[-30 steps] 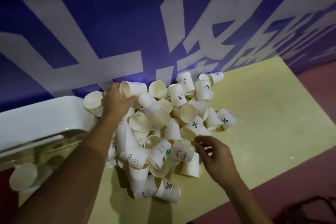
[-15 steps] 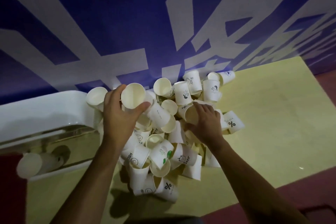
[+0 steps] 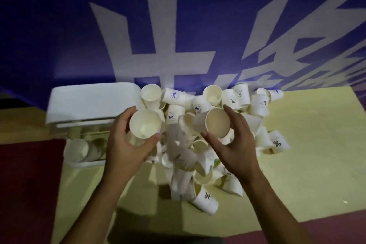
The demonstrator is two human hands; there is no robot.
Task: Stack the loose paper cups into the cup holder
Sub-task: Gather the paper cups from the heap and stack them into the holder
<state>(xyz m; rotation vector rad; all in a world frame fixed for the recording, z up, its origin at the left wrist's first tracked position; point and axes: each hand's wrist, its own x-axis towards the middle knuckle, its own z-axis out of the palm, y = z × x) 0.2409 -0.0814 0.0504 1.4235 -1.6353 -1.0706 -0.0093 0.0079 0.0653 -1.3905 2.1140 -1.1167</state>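
The left hand (image 3: 126,144) grips a cup (image 3: 144,124), and the right hand (image 3: 235,144) grips a second cup (image 3: 215,123). The pile (image 3: 205,199) lies under both hands; the holder (image 3: 93,101) stands just left of the left hand.

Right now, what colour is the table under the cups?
The table is pale yellow, seen best in head view.

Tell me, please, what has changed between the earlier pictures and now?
The left hand, which was reaching at the far left of the pile, took a cup and lifted it toward the camera. The right hand, empty before, reached into the pile, took a second cup and lifted it beside the first. The rest of the pile and the holder stayed put.
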